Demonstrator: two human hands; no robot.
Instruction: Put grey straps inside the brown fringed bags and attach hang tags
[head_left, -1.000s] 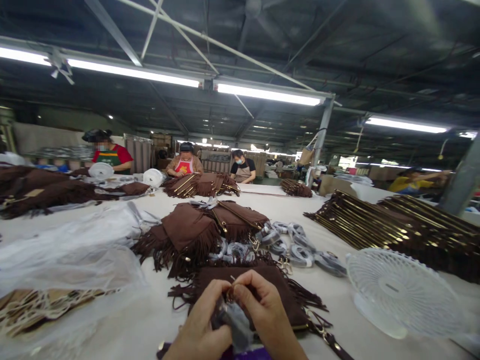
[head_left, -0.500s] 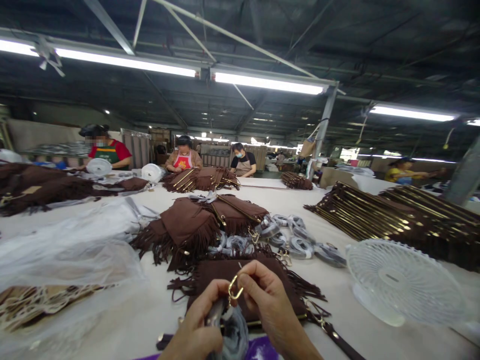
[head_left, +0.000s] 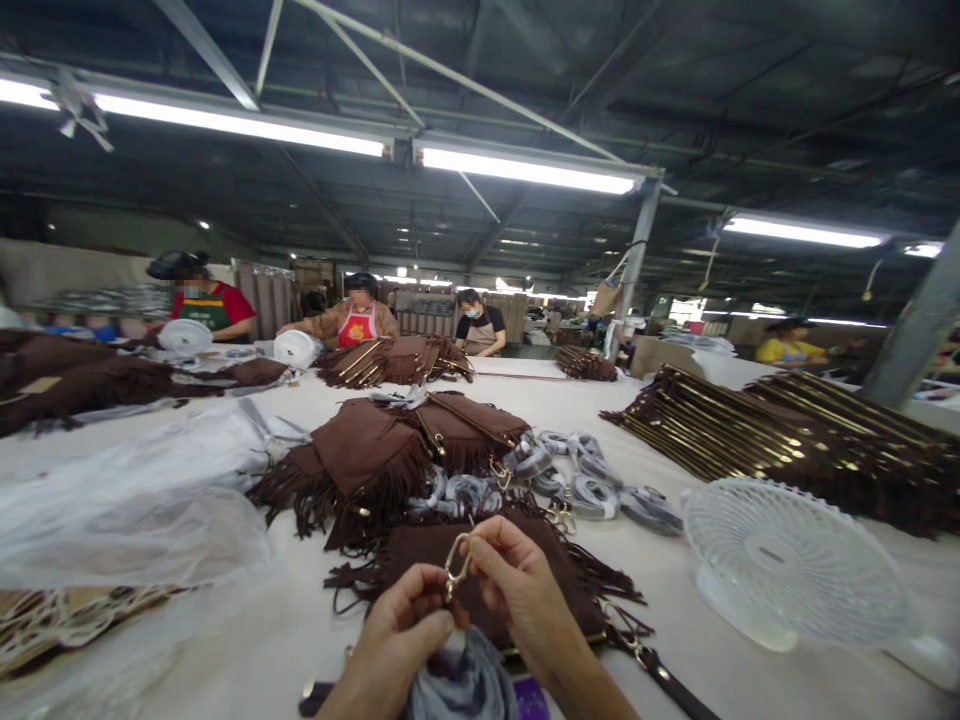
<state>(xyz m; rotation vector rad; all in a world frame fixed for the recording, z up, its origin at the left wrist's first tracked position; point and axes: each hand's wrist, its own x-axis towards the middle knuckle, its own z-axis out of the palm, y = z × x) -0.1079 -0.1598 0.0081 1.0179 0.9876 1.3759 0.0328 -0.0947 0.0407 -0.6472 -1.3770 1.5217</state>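
My left hand [head_left: 397, 630] is closed around the lower end of a gold snap hook [head_left: 457, 562]. Below it hangs a coiled strap [head_left: 469, 680] in greyish plastic wrap. With thumb and forefinger, my right hand [head_left: 517, 585] pinches the upper part of the same hook. Both hands are in the air over a dark brown fringed bag [head_left: 420, 545], which lies flat and is partly hidden by them. From that bag's right corner runs a brown wrist strap [head_left: 667, 680] with gold fittings. Something purple [head_left: 531, 698] shows below my hands.
More fringed bags [head_left: 375, 440] are piled ahead, beside several plastic-wrapped strap coils [head_left: 596, 495]. A white fan [head_left: 795, 565] stands at right, before stacked gold-edged brown pieces [head_left: 712, 425]. Clear plastic sheeting [head_left: 135, 520] covers the left side. Co-workers sit across the table.
The hook has turned more upright between my hands, and the wrapped coil beneath shows more. A co-worker in a red apron has stretched an arm toward a white roll. The view has shifted slightly.
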